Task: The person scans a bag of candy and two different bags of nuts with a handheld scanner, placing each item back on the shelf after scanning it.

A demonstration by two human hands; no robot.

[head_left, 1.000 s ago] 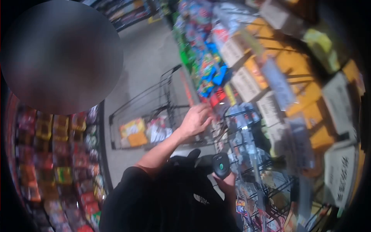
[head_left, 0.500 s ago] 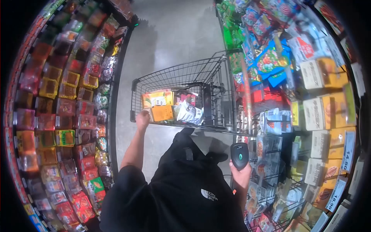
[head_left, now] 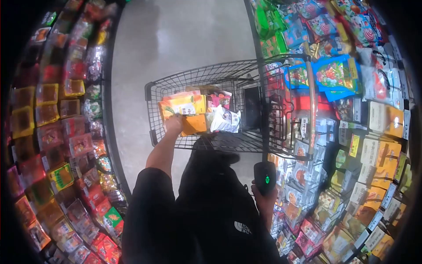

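Note:
My left hand [head_left: 174, 126] reaches over the near side of a black wire shopping cart [head_left: 211, 141]. Its fingers are bent against the lower edge of a yellow packet [head_left: 182, 105], and the fingertips are partly hidden. Beside that hand lies an orange packet [head_left: 194, 125]. A white bag [head_left: 225, 119] and a dark pink packet [head_left: 220, 97] rest to its right in the cart. Low on the right, my right hand [head_left: 265, 200] is wrapped around a black handheld scanner [head_left: 264, 175] with a green light on it.
Shelves of packaged food [head_left: 70, 145] line the left side. On the right hang blue bags [head_left: 336, 77], above boxes [head_left: 377, 154] with price tags. The cart's handle [head_left: 313, 105] is close to the right shelves. Grey floor [head_left: 184, 35] stretches ahead.
My left hand has moved from the cart's near left corner inward to the yellow packet. The cart appears further right-reaching in view, and the scanner has shifted slightly left and down.

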